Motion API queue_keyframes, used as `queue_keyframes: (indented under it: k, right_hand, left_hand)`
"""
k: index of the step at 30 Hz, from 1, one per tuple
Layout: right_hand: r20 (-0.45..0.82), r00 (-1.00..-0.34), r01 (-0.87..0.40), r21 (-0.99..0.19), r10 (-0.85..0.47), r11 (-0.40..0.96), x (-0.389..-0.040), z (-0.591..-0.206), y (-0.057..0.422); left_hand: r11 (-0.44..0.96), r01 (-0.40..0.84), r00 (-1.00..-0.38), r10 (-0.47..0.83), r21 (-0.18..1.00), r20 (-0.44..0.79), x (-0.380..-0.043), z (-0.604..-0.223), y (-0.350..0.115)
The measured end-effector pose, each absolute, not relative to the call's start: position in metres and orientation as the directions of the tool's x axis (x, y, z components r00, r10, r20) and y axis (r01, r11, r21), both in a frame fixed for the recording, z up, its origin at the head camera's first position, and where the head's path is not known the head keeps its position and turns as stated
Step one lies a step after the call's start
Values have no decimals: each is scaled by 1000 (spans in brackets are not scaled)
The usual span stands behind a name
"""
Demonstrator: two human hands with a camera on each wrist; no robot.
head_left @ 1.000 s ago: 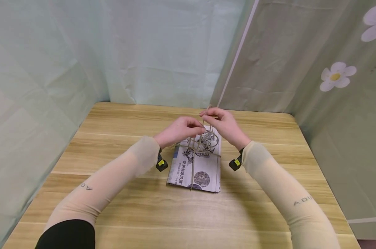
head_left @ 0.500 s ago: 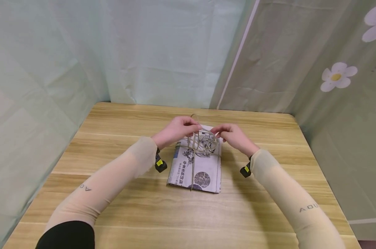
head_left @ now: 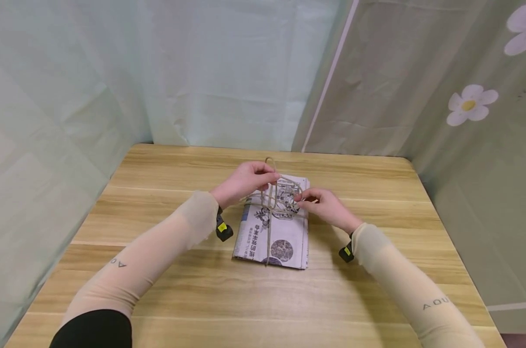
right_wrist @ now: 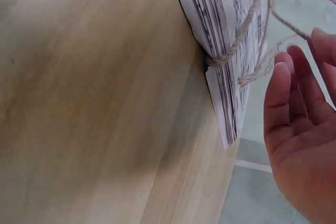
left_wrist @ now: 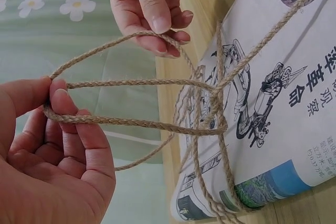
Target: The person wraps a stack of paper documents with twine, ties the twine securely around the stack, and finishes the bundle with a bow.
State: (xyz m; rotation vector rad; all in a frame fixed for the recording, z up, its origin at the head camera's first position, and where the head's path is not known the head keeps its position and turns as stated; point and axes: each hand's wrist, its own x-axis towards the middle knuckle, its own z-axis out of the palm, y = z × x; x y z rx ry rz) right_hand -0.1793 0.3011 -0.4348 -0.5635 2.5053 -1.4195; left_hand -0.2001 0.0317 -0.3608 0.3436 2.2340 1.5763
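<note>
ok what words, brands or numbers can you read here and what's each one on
"的效率革命": newspaper, headline
"观察": newspaper, smaller line
"立方米": newspaper, small print
"0.37": newspaper, small print
"AOU": right sleeve, cut off at its edge
"AO": left sleeve, upside down, cut off
Too small: remaining newspaper print, any marks on yellow stickers
Too blurred: lettering on curtain

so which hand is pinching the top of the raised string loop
The left hand: it pinches the loop at its top, well above the newspaper. The right hand instead pinches a single strand, nearer the newspaper.
</note>
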Motion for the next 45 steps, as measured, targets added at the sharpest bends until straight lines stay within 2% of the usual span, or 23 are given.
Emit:
queue_keyframes:
  k: [11,19,35,45]
  right_hand:
    - [34,-941,-190,-876,-336,444,-164,-431,320]
    - [64,-937,-255,-799,-344,544,-151,-429,343]
    - [33,-949,-239,-720,-313,652,-134,-431,378]
    - [158,-953,-290,-724,-260,626,-126,-417,368]
  left_hand:
    - [308,-40,-896,410,951,-170,-201,-363,31]
    - [329,-32,-896,410,944,-173,-200,-363,32]
    - [324,-47,-901,396,945,-180,-200,-362,29]
    - [309,-24,-901,406,951,-155,-204,-364,24]
